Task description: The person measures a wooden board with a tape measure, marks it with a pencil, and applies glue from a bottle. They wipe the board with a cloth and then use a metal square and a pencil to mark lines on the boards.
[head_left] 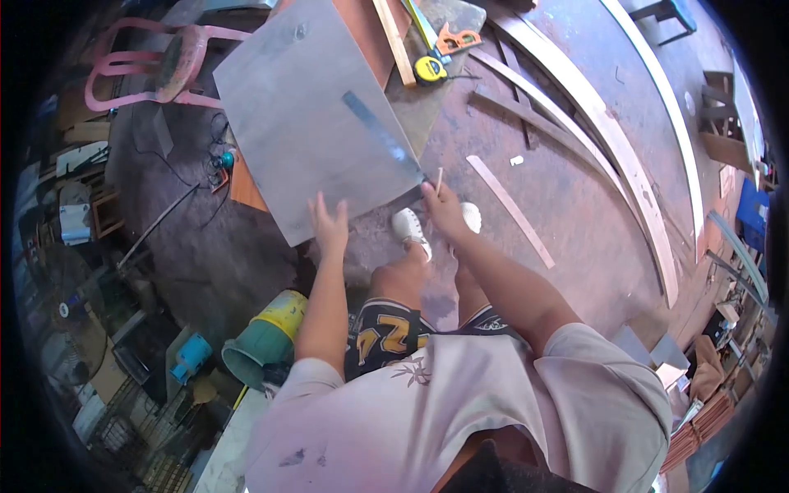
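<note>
A large grey square board (304, 123) lies in front of me, with a metal ruler or straight strip (378, 131) on it. My left hand (330, 223) has its fingers spread at the board's near edge, with nothing held in it. Near the board's right corner, my right hand (442, 205) is closed around a thin light stick or pencil (439, 177). Beyond the board are a yellow tape measure (429, 70), an orange-handled saw (457, 39) and a narrow wood strip (394, 41).
A pink plastic chair (182, 64) stands at the upper left. Long pale planks (608, 123) and a short strip (511, 212) lie on the floor to the right. A green and yellow bucket (261, 337) is at my left, near a cable (168, 168).
</note>
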Demonstrator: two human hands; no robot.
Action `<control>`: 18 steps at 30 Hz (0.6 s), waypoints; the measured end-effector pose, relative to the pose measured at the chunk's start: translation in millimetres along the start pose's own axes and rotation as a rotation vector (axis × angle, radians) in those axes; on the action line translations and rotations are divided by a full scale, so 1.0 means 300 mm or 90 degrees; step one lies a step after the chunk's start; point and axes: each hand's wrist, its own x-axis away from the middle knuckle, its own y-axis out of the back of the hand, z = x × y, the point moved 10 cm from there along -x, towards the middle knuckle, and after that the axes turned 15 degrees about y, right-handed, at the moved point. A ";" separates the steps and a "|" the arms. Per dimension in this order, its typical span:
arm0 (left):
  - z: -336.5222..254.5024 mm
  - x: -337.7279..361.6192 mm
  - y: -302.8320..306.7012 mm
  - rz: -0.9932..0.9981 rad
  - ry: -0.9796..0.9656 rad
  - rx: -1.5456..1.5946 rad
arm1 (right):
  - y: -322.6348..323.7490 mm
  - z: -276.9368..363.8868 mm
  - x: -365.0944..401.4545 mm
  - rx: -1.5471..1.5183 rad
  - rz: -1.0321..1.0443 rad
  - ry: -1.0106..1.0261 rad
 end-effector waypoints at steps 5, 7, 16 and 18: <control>0.385 -0.179 0.198 -0.167 0.137 -0.079 | 0.052 0.122 -0.508 0.175 -0.057 0.092; 0.505 -0.286 0.262 -0.184 0.236 -0.005 | 0.021 0.256 -0.691 0.219 -0.094 0.102; 0.703 -0.423 0.068 0.199 0.495 0.417 | -0.057 0.333 -0.706 0.597 -0.154 0.367; 0.671 -0.441 0.063 0.213 0.503 0.441 | -0.020 0.207 -0.543 0.636 -0.095 0.152</control>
